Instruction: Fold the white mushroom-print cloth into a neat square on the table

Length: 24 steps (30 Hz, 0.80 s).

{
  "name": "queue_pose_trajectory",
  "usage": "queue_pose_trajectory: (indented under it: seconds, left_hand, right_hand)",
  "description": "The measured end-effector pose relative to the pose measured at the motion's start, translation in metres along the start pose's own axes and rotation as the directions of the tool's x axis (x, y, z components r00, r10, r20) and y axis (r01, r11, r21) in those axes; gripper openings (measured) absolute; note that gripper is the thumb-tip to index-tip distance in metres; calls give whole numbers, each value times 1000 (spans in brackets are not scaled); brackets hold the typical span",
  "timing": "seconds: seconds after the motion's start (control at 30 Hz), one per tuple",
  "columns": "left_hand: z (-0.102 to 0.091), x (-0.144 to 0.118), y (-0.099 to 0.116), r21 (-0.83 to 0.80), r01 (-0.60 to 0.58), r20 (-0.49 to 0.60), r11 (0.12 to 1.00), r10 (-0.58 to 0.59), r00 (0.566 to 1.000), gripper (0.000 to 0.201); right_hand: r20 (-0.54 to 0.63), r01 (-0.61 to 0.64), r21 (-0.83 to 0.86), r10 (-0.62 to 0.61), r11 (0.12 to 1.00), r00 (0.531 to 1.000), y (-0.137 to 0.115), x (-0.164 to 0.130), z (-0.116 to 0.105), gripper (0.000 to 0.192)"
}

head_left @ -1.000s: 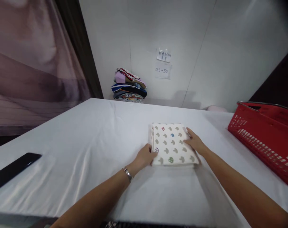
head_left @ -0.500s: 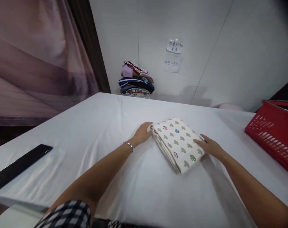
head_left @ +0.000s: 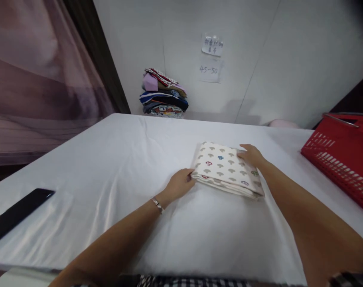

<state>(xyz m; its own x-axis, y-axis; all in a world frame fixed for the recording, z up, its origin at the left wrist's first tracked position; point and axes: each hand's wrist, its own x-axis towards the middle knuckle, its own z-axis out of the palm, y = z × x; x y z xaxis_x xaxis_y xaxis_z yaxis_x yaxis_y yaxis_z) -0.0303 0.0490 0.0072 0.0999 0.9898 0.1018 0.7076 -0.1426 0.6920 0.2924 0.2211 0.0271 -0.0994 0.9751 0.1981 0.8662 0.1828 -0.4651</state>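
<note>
A folded cream cloth (head_left: 226,165) lies on the white-covered table, printed with grey mushroom shapes and a few coloured ones. Its layered folds show along the edge nearer me. My left hand (head_left: 180,184), with a silver bracelet at the wrist, pinches the cloth's near left corner. At the right side, my right hand (head_left: 252,155) grips the edge, some fingers over the top and the others partly hidden.
A red plastic basket (head_left: 340,159) stands at the right. On the left lies a flat black object (head_left: 20,211). Behind the table's far edge rises a stack of folded fabrics (head_left: 164,95) against the wall. A pinkish curtain (head_left: 40,79) hangs at the left.
The folded cloth has turned, so its layered edge now faces me. My left hand has come nearer me, and my right hand has moved farther away along the cloth's side. The view has shifted slightly.
</note>
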Motion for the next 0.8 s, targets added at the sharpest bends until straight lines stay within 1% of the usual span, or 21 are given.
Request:
queue_pose_trajectory:
  seconds: [0.07, 0.1, 0.13, 0.17, 0.23, 0.33, 0.4, 0.5, 0.57, 0.67, 0.73, 0.8]
  left_hand:
    - [2, -7, -1, -21, -5, -52, 1000, 4, 999, 35]
    - [2, -9, -1, -36, -11, -79, 999, 8, 997, 37]
    - [2, -9, -2, -46, -30, -100, 998, 25, 995, 38]
    - [2, -8, -2, -49, -67, -112, 997, 61, 992, 38]
    - [2, -4, 0, -33, -166, -119, 986, 161, 980, 36]
    - [1, 5, 2, 37, -273, -115, 961, 276, 954, 29]
    - [0, 10, 2, 106, -311, -95, 945, 321, 942, 26]
    - [-1, 14, 1, 235, -358, -59, 903, 381, 923, 28]
    - [0, 15, 1, 315, -396, -32, 863, 426, 904, 29]
    - [2, 16, 2, 388, -443, 1, 808, 481, 877, 33]
    - [4, 19, 3, 414, -469, 13, 780, 510, 860, 33]
    - [6, 23, 4, 434, -479, 9, 763, 528, 849, 28]
  right_hand:
    - [-37, 19, 24, -18, 1000, 999, -17, -15, -1, 40]
    - [-61, 35, 85, -30, 996, 998, -25, -28, -2, 36]
    - [-51, 50, 154, -43, 987, 998, -33, -44, -4, 35]
    - [-35, 50, 208, -43, 977, 998, -40, -62, -6, 34]
    - [-17, 102, 264, -101, 959, 995, -50, -100, -11, 31]
    - [4, 157, 250, -163, 955, 987, -51, -144, -15, 29]
    - [1, 192, 192, -196, 962, 981, -46, -162, -15, 29]
    - [-24, 243, 89, -242, 966, 970, -38, -175, -12, 30]
    - [-49, 257, 40, -255, 966, 966, -36, -177, -8, 30]
    - [-78, 295, -1, -294, 956, 953, -37, -177, 0, 31]
    - [-122, 339, -28, -340, 940, 932, -37, -175, 7, 29]
    - [-187, 390, -60, -394, 919, 900, -36, -173, 14, 27]
